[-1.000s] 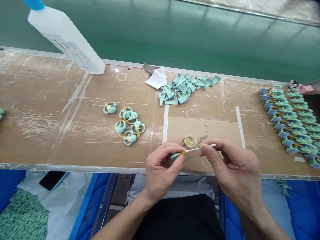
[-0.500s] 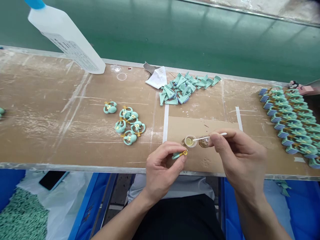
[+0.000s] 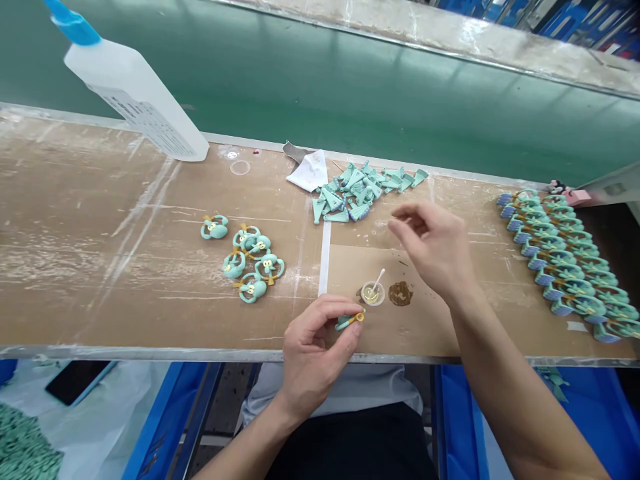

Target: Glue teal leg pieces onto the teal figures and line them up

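Note:
My left hand pinches a small teal toy piece with a yellow tip near the table's front edge. My right hand hovers above the table with its fingers apart and nothing in them, reaching toward the pile of teal cone-shaped parts. A white swab leans in the small round glue cup, beside a brown glue stain on the cardboard sheet.
Several teal figure heads lie left of centre. Rows of finished teal figures line the right side. A white bottle with a blue cap leans at the back left, near a crumpled white cloth. Blue bins sit below the table.
My right hand left the swab in the glue cup and rose toward the pile of teal parts. My left hand kept its hold on the small piece. The view tilted up slightly.

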{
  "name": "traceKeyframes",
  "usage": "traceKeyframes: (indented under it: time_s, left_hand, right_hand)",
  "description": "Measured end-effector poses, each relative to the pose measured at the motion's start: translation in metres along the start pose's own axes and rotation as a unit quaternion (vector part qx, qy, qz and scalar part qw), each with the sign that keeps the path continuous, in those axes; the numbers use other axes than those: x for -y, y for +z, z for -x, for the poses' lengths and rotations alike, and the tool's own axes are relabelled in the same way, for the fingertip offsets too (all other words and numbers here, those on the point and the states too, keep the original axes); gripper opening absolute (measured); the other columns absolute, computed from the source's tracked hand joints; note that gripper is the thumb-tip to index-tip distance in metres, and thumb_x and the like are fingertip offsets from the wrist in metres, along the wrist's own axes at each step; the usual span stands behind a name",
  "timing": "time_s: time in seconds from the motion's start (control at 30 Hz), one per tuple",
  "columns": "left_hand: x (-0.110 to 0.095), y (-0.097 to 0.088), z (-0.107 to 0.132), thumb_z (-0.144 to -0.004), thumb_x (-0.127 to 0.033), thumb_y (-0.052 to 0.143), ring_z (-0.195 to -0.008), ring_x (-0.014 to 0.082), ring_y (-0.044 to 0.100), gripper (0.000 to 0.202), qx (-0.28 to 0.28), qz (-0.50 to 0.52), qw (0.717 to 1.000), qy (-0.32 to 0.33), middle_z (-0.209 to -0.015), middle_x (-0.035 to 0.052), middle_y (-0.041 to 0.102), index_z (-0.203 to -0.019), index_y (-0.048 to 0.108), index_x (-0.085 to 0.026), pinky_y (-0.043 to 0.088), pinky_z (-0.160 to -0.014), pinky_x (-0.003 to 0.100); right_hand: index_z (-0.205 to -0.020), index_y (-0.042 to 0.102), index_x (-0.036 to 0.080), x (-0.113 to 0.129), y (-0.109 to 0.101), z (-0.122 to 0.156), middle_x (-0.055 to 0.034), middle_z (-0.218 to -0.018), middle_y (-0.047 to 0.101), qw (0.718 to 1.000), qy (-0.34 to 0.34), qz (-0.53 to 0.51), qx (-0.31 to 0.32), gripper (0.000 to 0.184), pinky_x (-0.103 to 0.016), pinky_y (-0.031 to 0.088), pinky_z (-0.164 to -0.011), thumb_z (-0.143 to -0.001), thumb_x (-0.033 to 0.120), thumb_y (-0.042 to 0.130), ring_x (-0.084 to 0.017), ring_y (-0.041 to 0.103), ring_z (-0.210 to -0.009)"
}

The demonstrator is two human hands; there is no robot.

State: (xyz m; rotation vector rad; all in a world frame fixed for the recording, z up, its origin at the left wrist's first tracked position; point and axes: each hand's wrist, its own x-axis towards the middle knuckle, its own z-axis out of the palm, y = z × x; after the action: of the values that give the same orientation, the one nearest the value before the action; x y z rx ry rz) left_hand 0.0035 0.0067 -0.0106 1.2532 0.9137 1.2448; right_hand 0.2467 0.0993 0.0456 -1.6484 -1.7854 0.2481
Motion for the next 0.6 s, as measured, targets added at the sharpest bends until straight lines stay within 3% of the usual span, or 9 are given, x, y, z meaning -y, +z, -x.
traceKeyframes:
  time_s: [0.13, 0.27, 0.43, 0.6]
  left_hand:
    - [0.001, 0.000, 0.000, -0.103, -0.006, 0.085, -0.103, 0.0221, 0.084, 0.023, -0.006, 0.004, 1.000, 0.005, -0.111, 0.0095, 0.088, -0.113, 0.094, -0.025, 0.068, -0.088, 0.029]
    - [0.000, 0.000, -0.001, -0.101, -0.006, 0.085, -0.101, 0.0219, 0.083, 0.021, -0.008, -0.004, 1.000, 0.007, -0.108, 0.0097, 0.087, -0.111, 0.093, -0.023, 0.067, -0.089, 0.029]
    - [-0.002, -0.001, -0.002, -0.102, -0.007, 0.084, -0.100, 0.0222, 0.083, 0.019, 0.000, -0.010, 1.000, 0.007, -0.107, 0.0098, 0.087, -0.110, 0.092, -0.022, 0.067, -0.089, 0.030]
    - [-0.003, -0.002, -0.003, -0.102, -0.006, 0.083, -0.101, 0.0212, 0.083, 0.022, 0.014, -0.004, 1.000, 0.003, -0.108, 0.0084, 0.087, -0.111, 0.092, -0.024, 0.065, -0.089, 0.029]
  right_hand:
    - [-0.129, 0.082, 0.023, -0.010, 0.032, -0.039, -0.0102, -0.130, 0.081, 0.994, -0.045, 0.053, 0.082, 0.026, -0.041, 0.059, -0.093, -0.109, 0.013, 0.069, -0.027, 0.075, -0.101]
    - [-0.127, 0.084, 0.022, -0.010, 0.049, -0.045, -0.0133, -0.121, 0.077, 0.986, -0.050, 0.105, 0.119, 0.019, -0.043, 0.053, -0.087, -0.112, 0.022, 0.073, -0.033, 0.072, -0.105]
    - [-0.117, 0.082, 0.023, -0.019, 0.031, -0.025, -0.0104, -0.115, 0.078, 0.980, -0.045, 0.120, 0.154, 0.009, -0.039, 0.049, -0.084, -0.110, 0.027, 0.078, -0.031, 0.072, -0.099]
    - [-0.108, 0.084, 0.024, -0.033, 0.004, -0.004, -0.0077, -0.097, 0.077, 0.989, 0.009, 0.110, 0.103, 0.010, -0.039, 0.043, -0.079, -0.109, 0.030, 0.076, -0.028, 0.069, -0.085]
